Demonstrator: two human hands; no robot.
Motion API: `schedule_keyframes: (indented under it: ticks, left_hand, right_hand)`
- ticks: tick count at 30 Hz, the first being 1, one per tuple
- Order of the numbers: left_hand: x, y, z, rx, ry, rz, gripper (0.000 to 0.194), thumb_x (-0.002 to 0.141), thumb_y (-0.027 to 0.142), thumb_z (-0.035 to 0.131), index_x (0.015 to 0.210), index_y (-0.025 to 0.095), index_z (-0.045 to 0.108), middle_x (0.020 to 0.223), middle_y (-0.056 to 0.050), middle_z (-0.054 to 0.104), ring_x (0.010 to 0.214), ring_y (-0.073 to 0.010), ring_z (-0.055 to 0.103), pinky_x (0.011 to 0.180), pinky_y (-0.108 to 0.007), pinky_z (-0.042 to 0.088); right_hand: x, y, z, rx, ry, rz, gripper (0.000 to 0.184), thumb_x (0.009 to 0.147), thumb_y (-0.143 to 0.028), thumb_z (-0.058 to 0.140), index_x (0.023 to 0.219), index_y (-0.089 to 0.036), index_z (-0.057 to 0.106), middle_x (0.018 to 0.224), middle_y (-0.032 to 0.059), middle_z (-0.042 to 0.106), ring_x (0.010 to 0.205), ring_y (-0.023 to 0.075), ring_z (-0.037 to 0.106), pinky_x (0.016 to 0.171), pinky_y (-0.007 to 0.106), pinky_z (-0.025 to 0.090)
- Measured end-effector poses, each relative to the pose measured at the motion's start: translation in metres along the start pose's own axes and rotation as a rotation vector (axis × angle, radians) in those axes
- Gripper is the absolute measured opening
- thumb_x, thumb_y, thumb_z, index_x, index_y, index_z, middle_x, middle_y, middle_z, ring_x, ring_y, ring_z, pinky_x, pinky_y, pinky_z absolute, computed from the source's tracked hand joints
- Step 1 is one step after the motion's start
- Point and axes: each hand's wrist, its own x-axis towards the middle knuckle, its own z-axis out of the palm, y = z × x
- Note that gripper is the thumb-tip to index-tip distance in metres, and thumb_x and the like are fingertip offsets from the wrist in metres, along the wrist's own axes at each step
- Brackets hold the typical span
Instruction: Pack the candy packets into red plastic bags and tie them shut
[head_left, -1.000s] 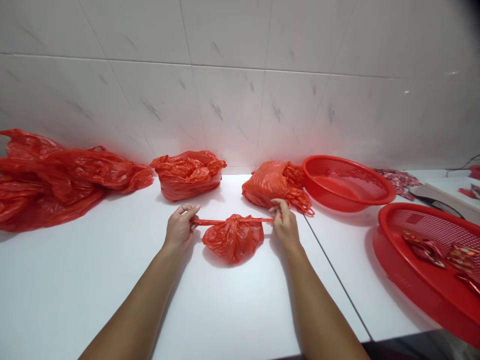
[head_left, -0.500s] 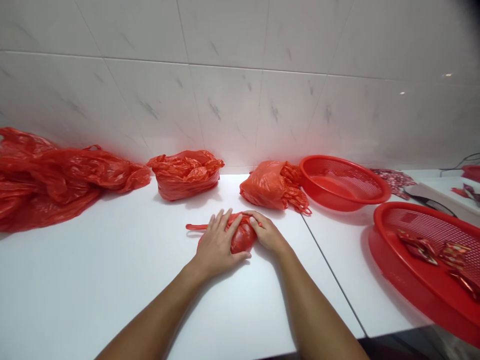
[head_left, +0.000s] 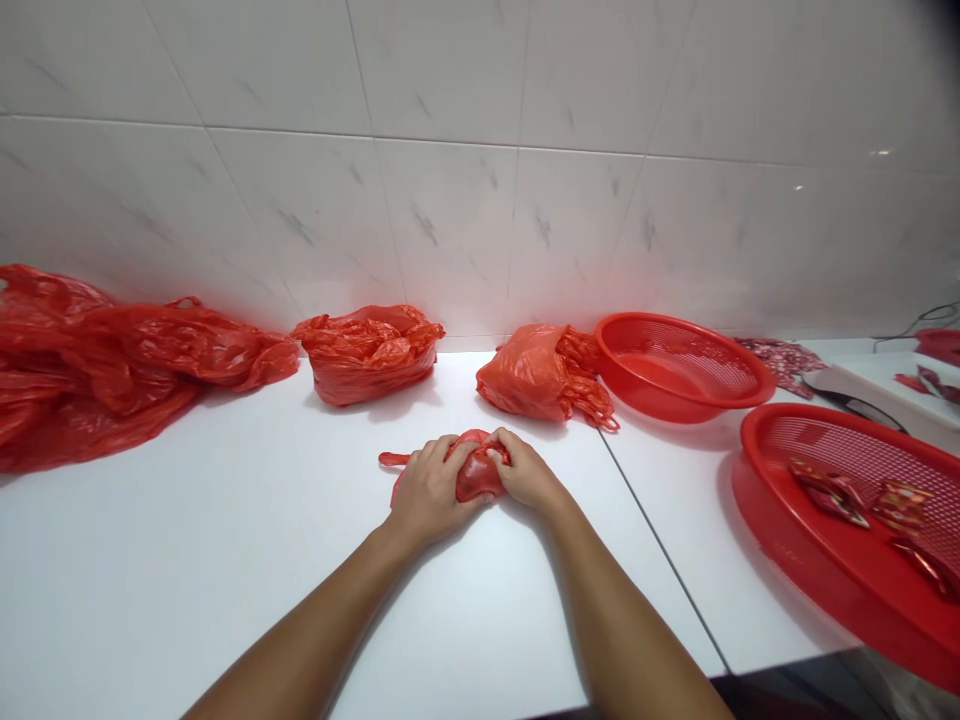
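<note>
A small red plastic bag (head_left: 478, 474), bunched round something I cannot make out, lies on the white table between my hands. My left hand (head_left: 433, 490) grips its left side, fingers curled over the top and thumb along the near edge. On the other side, my right hand (head_left: 523, 470) holds the bag with bent fingers, the thumb pressed on its top. One handle loop of the bag sticks out flat to the left, past my left fingers. The bag's left part and underside are mostly hidden.
Along the tiled wall stand a filled red bag (head_left: 371, 360), another red bag (head_left: 525, 375) and a heap of red plastic bags (head_left: 97, 370). To the right are an upper red basket (head_left: 675, 400) and a nearer red basket (head_left: 795, 560) holding several shiny packets (head_left: 900, 506). A seam (head_left: 660, 545) crosses the table.
The fingers of my left hand have drawn in from spread to curled round the bag. My right thumb has moved onto the bag's top. The view has shifted slightly.
</note>
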Motion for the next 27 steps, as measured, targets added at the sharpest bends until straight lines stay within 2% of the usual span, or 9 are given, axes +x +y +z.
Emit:
schedule_keyframes:
  ticks: [9,13,17,21,25,27]
  left_hand:
    - [0.001,0.000,0.000,0.005,0.023,0.029,0.056,0.085,0.057,0.077,0.131,0.027,0.061,0.124,-0.010,0.066,0.103,-0.0316,0.062,0.086,-0.047,0.049]
    - [0.001,0.000,0.000,0.001,0.023,0.046,0.047,0.087,0.054,0.076,0.122,0.025,0.064,0.120,-0.010,0.065,0.099,-0.0298,0.062,0.083,-0.045,0.049]
    - [0.001,-0.001,0.001,-0.015,0.042,0.063,0.043,0.086,0.051,0.078,0.117,0.025,0.065,0.120,-0.009,0.065,0.099,-0.0296,0.062,0.085,-0.045,0.050]
    - [0.001,-0.003,0.003,-0.037,0.059,0.068,0.035,0.087,0.047,0.078,0.111,0.026,0.066,0.120,-0.009,0.065,0.098,-0.0286,0.063,0.084,-0.045,0.051]
    - [0.002,-0.008,0.003,-0.130,0.072,0.053,0.021,0.088,0.034,0.076,0.104,0.025,0.068,0.114,-0.008,0.065,0.095,-0.0254,0.064,0.080,-0.039,0.051]
    - [0.002,-0.010,0.003,-0.220,0.072,0.023,0.018,0.087,0.034,0.076,0.102,0.026,0.070,0.109,-0.005,0.066,0.091,-0.0230,0.065,0.074,-0.036,0.051]
  right_hand:
    - [0.001,0.000,0.001,-0.017,0.002,-0.006,0.011,0.086,-0.020,0.056,0.096,-0.024,0.059,0.102,0.0013,0.067,0.097,0.0213,0.063,0.088,0.035,0.048]
    - [0.000,0.000,0.002,-0.007,0.004,-0.007,0.012,0.080,-0.019,0.059,0.092,-0.023,0.059,0.098,0.0008,0.067,0.091,0.0200,0.062,0.083,0.033,0.048]
    - [-0.001,-0.003,0.001,0.001,-0.002,0.001,0.011,0.078,-0.023,0.064,0.088,-0.023,0.059,0.092,-0.0004,0.066,0.085,0.0188,0.060,0.078,0.030,0.046]
    - [-0.001,-0.006,0.000,0.009,0.001,0.004,0.019,0.074,-0.029,0.071,0.084,-0.022,0.057,0.087,-0.0020,0.064,0.080,0.0171,0.057,0.071,0.027,0.043]
    - [-0.001,-0.006,0.001,0.068,-0.004,0.014,0.024,0.071,-0.032,0.076,0.078,-0.022,0.056,0.077,-0.0048,0.060,0.071,0.0142,0.051,0.064,0.024,0.038]
    - [-0.001,-0.003,0.000,0.170,-0.002,0.002,0.027,0.071,-0.036,0.079,0.077,-0.022,0.057,0.074,-0.0049,0.059,0.069,0.0139,0.050,0.064,0.025,0.039]
